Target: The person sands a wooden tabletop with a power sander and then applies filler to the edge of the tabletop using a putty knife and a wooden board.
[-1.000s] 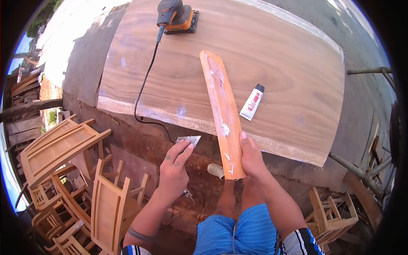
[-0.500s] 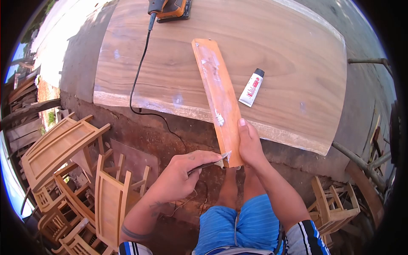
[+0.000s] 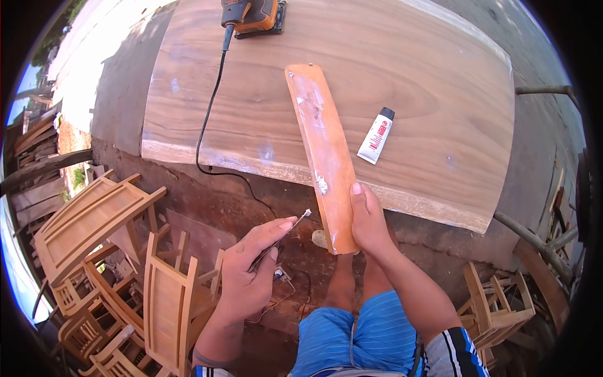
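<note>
My right hand point(image 3: 370, 221) grips the edge of a narrow wooden board point(image 3: 336, 157), thumb on top. The board is held slanting away from me, its far part over the tabletop. White filler is smeared along its face, with a thick dab point(image 3: 322, 185) near the left edge. To the left of the board's near end, my left hand point(image 3: 250, 267) is closed on a thin putty knife point(image 3: 302, 218), seen nearly edge-on. A small lump of white filler clings to its tip, apart from the board. A white tube point(image 3: 376, 136) with a black cap lies right of the board.
The large wooden tabletop point(image 3: 440, 81) spans the far side, with an orange and black sander point(image 3: 257, 17) on it. Its cord point(image 3: 204, 125) hangs over the near edge. Wooden chair frames point(image 3: 166, 295) are piled at left; a small wooden frame point(image 3: 496, 308) stands at right.
My left hand has drawn the putty knife off the board's near end, down and to the left, and tipped it upward. My right hand still holds the board, which sits slightly lower in view.
</note>
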